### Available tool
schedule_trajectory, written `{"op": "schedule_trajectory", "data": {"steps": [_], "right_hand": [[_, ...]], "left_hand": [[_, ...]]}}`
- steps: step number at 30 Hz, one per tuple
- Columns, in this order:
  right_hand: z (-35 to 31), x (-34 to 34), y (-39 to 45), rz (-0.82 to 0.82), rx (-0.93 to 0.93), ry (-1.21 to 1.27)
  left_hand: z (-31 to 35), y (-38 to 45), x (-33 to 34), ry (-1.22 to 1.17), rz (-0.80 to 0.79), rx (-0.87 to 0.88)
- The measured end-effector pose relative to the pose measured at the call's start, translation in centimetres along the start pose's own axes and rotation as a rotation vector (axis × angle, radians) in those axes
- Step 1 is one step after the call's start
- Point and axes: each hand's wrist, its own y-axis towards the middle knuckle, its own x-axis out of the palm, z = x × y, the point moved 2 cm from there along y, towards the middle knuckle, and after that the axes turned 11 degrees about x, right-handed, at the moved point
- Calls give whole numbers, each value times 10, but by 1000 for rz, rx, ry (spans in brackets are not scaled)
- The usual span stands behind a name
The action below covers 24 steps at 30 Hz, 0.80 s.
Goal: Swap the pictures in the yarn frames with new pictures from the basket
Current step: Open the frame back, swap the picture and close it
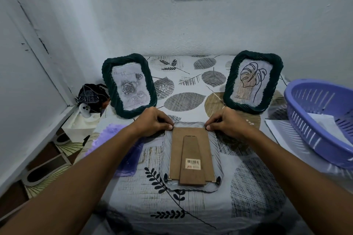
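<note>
A pale yarn frame (217, 150) lies face down in the middle of the table, its brown backing board (176, 150) and stand facing up. My left hand (152, 121) pinches at the board's far left corner. My right hand (227, 122) pinches at the far right corner. Two small black clips sit at the board's near corners. A dark green yarn frame (107, 76) with a rose picture stands at the back left. A second dark green yarn frame (277, 68) with a leaf line drawing stands at the back right. The purple basket (309, 133) at the right holds paper sheets.
A leaf-patterned cloth (183, 99) covers the table. A translucent purple piece (107, 137) lies left of the frame, partly under my left arm. A white sheet (277, 128) lies beside the basket. A dark bag (91, 95) sits off the table's left edge. Walls close in behind and left.
</note>
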Motion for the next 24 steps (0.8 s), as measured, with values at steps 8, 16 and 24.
{"op": "schedule_trajectory", "data": {"steps": [8, 16, 24], "right_hand": [[-1, 0, -1, -4, 7, -2], [-4, 0, 0, -70, 48, 11], [-23, 25, 10, 44, 215, -188]], "left_hand": [[-3, -1, 3, -30, 31, -27], [-5, -1, 2, -45, 16, -28], [-5, -3, 3, -110, 41, -53]]}}
